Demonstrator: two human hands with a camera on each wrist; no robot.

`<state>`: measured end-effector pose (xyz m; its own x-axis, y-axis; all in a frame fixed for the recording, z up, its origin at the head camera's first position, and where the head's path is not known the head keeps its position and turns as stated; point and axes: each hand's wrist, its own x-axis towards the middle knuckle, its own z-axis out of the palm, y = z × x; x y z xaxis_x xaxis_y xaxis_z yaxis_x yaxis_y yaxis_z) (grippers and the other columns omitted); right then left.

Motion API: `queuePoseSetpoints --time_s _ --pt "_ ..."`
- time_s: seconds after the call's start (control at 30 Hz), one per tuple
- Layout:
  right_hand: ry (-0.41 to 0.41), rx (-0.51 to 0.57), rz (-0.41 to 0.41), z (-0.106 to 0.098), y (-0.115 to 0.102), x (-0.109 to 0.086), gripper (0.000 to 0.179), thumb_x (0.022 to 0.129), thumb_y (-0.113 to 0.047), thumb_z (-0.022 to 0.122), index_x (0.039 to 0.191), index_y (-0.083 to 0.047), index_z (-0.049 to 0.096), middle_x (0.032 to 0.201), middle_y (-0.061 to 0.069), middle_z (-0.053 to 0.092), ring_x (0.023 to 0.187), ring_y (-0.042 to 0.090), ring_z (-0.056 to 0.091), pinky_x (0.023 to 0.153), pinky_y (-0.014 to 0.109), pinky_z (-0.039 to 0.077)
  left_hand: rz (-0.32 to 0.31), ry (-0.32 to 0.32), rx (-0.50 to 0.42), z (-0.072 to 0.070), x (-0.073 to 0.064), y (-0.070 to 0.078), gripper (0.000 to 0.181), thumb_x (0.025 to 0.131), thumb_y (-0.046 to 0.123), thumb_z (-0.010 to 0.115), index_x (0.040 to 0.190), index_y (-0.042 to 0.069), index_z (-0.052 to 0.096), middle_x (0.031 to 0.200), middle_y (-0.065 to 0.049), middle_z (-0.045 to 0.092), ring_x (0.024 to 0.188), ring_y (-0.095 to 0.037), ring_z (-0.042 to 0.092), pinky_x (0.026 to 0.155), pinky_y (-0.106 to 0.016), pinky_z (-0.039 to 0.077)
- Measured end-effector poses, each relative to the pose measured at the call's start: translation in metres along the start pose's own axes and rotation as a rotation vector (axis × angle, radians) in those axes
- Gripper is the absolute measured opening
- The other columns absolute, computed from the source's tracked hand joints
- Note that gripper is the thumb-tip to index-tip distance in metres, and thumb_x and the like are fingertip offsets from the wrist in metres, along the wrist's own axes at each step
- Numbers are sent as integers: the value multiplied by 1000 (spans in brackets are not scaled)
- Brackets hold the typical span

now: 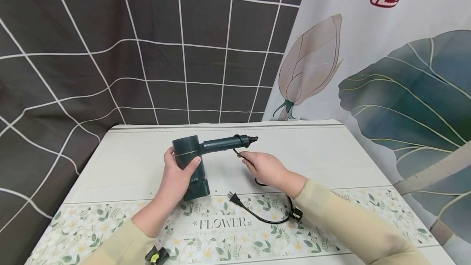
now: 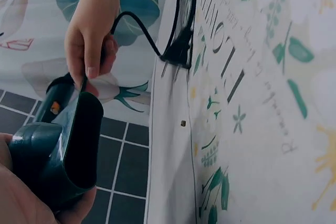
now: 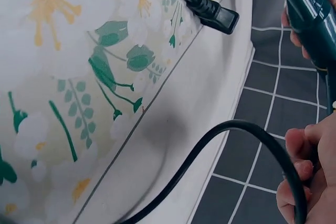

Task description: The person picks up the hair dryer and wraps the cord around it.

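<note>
A dark green hair dryer (image 1: 186,147) is held above the table, its handle (image 1: 222,144) pointing right. My left hand (image 1: 176,180) grips the dryer's body, thumb across the near side. The flat nozzle opening (image 2: 84,140) faces the left wrist camera. Near the handle's end, a black power cord (image 3: 247,127) loops round the handle. My right hand (image 1: 270,169) pinches this cord just below the handle tip. From there the cord hangs and curves over the table to a two-prong plug (image 1: 234,198), which appears close to the tabletop.
The table (image 1: 136,150) wears a white cover with a floral band and the word FLOWER. Behind it hangs a dark grid-patterned curtain (image 1: 206,64). A light curtain with large leaf prints (image 1: 404,89) hangs at the right.
</note>
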<state>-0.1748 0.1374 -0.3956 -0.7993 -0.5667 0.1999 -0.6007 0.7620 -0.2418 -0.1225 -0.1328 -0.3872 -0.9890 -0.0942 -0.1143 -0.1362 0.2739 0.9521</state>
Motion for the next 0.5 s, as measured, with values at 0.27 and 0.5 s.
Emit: queuePoseSetpoints --time_s 0.27,0.5 --pt "85 -69 -107 -11 0 -3 15 101 -21 59 110 -14 69 96 -4 72 83 12 68 73 35 55 12 12 63 -6 1 2 102 94 47 64 155 10 -9 148 -23 32 135 -38 41 112 -60 27" --pt "149 -131 -218 -22 4 -2 12 98 -22 64 103 -15 71 93 -4 72 79 12 69 69 34 56 -1 -6 127 -8 2 1 106 93 51 64 156 9 -11 151 -25 31 137 -41 40 112 -61 26"
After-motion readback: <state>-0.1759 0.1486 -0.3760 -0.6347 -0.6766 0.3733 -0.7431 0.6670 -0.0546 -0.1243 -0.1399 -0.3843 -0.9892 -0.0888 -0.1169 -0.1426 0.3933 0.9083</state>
